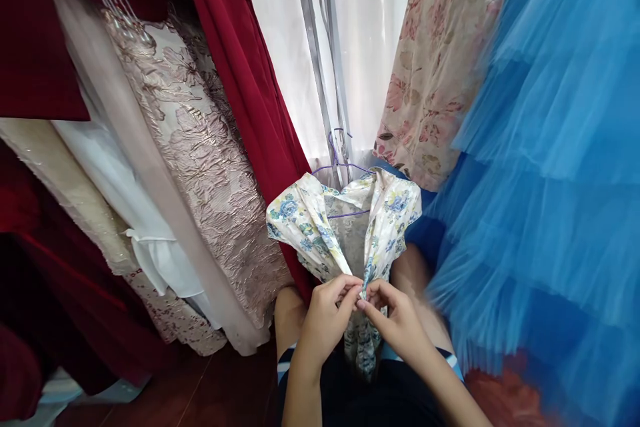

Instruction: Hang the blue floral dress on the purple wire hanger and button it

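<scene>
A white blouse [305, 217] with blue and yellow flowers hangs on a thin purple hanger [349, 215], its front open at the neck. My left hand [333, 303] pinches the blouse's front edge from the left side. From the right, my right hand [387, 307] pinches the facing edge, and the fingertips of both hands meet there. Whatever small fastening lies between the fingers is hidden. Below the hands, the lower part of the blouse hangs between my knees.
Dark red garments [245, 80] and a pink textured dress [215, 180] hang at left. A floral beige dress [435, 67] and a layered blue tulle dress [545, 147] hang at right. Behind the hanger is a white curtain [370, 33]. Reddish-brown floor [215, 393] shows below.
</scene>
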Demonstrator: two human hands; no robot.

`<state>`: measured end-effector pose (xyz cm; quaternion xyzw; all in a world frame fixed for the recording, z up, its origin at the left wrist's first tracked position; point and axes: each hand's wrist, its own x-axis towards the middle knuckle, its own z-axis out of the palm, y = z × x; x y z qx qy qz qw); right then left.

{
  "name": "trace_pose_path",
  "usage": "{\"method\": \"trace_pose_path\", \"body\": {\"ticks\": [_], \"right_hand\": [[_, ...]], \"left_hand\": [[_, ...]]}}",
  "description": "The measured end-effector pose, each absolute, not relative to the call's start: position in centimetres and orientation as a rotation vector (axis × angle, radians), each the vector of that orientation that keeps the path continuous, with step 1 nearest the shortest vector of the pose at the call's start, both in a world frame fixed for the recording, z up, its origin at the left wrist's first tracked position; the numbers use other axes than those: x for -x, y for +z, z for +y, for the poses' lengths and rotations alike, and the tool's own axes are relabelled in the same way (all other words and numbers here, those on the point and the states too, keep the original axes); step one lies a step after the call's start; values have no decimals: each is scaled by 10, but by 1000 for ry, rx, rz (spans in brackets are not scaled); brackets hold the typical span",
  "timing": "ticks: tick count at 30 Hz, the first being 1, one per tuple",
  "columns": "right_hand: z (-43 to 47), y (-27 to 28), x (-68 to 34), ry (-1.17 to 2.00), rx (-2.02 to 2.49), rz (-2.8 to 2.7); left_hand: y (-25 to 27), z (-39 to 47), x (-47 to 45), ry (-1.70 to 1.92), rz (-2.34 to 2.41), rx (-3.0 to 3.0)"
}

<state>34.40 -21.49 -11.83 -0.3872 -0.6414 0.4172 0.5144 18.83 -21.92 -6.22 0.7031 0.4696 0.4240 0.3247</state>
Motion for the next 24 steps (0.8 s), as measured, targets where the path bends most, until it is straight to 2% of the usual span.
{"method": "trace_pose_path", "body": {"ticks": [7,18,24], "right_hand": [[-217,-112,-345,954,957,-1595],[-207,-91,-365,868,988,-1635],[-211,-88,-370,894,992,-1743]], "left_hand": [[-59,-209,-171,1059,1206,-2237],[24,-135,-175,714,1009,-2930],[64,-75,-164,922,1235,-2969]]}}
